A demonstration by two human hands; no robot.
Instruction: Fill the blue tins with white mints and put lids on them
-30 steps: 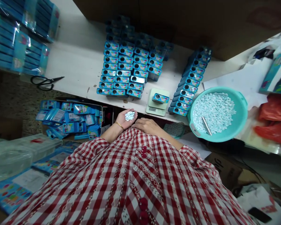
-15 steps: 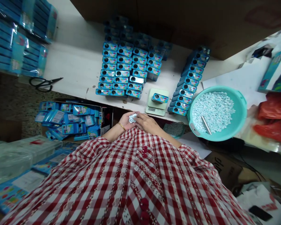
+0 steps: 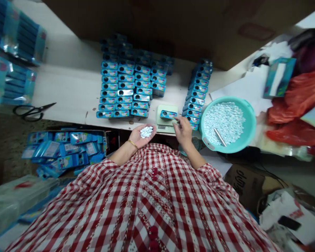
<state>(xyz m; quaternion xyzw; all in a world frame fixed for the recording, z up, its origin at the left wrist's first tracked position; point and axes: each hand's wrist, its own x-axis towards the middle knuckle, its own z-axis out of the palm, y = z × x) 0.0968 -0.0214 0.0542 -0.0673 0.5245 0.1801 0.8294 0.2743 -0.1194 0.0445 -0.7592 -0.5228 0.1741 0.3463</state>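
My left hand (image 3: 139, 139) is palm up and cupped around a small heap of pale candies (image 3: 146, 132), just in front of the table edge. My right hand (image 3: 183, 130) hovers by the front right of a small pale green scale (image 3: 160, 121), its thumb and fingers drawn together. A blue tin (image 3: 168, 114) with a dark round opening lies on the scale, close to those fingertips. Whether they touch the tin or pinch a candy cannot be made out. To the right, a turquoise basin (image 3: 248, 140) holds many more candies and a metal tube (image 3: 220, 137).
Rows of blue tins (image 3: 126, 85) stand left of the scale, with another column of tins (image 3: 196, 94) to its right. Black scissors (image 3: 33, 112) lie at the left. Below the table edge sits a carton of blue packs (image 3: 68, 148). A large cardboard box (image 3: 147, 24) overhangs the back.
My right hand has left the candies in my left palm and moved right to the tin on the scale. My left hand has opened flatter, showing the heap. The camera view has shifted.
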